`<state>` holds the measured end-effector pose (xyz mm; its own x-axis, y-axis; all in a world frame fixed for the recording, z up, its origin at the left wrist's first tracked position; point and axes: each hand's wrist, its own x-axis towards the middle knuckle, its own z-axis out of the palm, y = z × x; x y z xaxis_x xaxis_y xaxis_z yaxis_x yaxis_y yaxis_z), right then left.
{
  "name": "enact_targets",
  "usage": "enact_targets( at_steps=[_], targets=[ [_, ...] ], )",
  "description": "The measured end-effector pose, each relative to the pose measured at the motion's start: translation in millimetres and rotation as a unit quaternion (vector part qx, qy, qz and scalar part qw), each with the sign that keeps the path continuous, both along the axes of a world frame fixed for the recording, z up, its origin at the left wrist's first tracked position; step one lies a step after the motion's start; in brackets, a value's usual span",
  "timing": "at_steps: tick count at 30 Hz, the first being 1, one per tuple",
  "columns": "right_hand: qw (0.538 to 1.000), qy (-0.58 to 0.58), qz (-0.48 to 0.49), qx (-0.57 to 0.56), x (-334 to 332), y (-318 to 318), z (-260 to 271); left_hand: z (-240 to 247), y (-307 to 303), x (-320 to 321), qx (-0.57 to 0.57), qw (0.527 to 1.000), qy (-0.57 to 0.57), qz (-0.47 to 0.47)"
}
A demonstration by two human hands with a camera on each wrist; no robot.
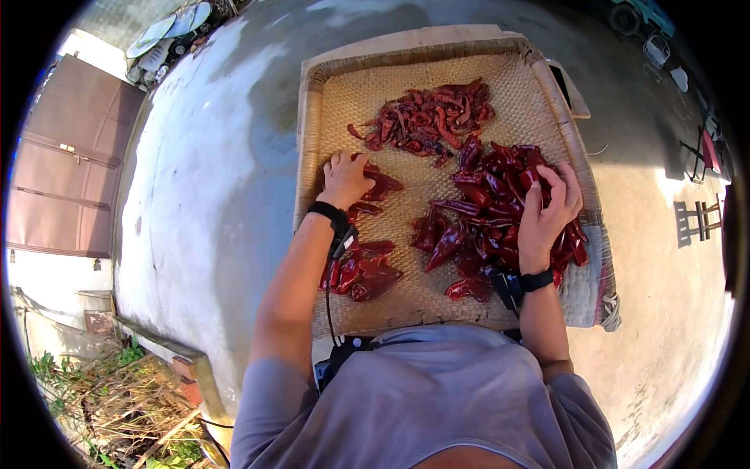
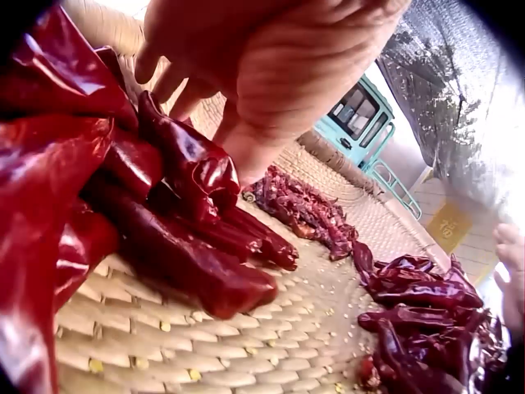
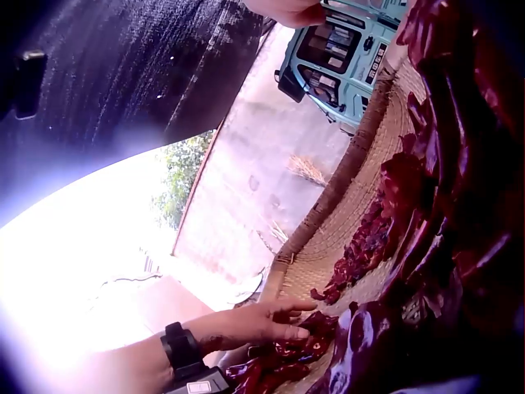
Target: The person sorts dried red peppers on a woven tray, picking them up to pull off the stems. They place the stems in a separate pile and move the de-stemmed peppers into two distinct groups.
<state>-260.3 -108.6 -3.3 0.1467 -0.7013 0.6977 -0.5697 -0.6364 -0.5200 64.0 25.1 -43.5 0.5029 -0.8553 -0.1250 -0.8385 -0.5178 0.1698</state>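
Observation:
In the head view my left hand (image 1: 346,180) lies over a small group of dark red dried chili peppers (image 1: 383,185) at the tray's left side. Its fingers are extended and relaxed, with peppers beside the palm in the left wrist view (image 2: 197,164). My right hand (image 1: 551,211) is bent over a larger heap of glossy chili peppers (image 1: 496,195) on the right. Its thumb and fingers curve around a brighter red chili pepper (image 1: 529,178) at the fingertips. The right wrist view shows only a bit of that hand at the top edge.
A woven tray (image 1: 422,301) with a raised rim bears all the peppers. Smaller shrivelled chilies (image 1: 437,117) lie at its far side. Another group of peppers (image 1: 363,270) lies near its left front. A turquoise vehicle (image 3: 344,57) stands beyond.

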Motion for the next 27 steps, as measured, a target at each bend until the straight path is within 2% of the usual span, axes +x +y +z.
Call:
enact_targets(
  at_steps=[3,6,12,15,18,21,24,26,27],
  targets=[
    [0.999,-0.003,0.037,0.021,6,5,-3,1,-13,5,0.097,0.995,0.009,0.004],
    [0.998,-0.003,0.057,0.032,7,7,-1,2,-18,4,0.111,0.993,0.012,-0.023],
    [0.996,-0.001,0.081,0.029,8,5,-2,-2,-14,5,0.056,0.998,0.004,-0.022],
    [0.995,0.016,0.095,0.010,9,7,0,2,-13,7,0.031,0.997,-0.010,-0.070],
    [0.989,0.009,0.148,-0.009,10,10,5,9,-6,0,-0.065,0.994,0.043,-0.082],
    [0.969,-0.008,0.247,0.018,15,15,6,35,0,-22,-0.193,0.969,-0.019,-0.152],
    [0.938,0.027,0.328,0.110,17,27,5,62,7,-60,-0.241,0.959,0.057,-0.141],
    [0.929,0.052,0.358,0.079,24,35,12,61,9,-81,-0.213,0.962,0.107,-0.133],
    [0.915,0.072,0.381,0.106,24,36,11,65,11,-93,-0.199,0.961,0.147,-0.123]
  ],
)
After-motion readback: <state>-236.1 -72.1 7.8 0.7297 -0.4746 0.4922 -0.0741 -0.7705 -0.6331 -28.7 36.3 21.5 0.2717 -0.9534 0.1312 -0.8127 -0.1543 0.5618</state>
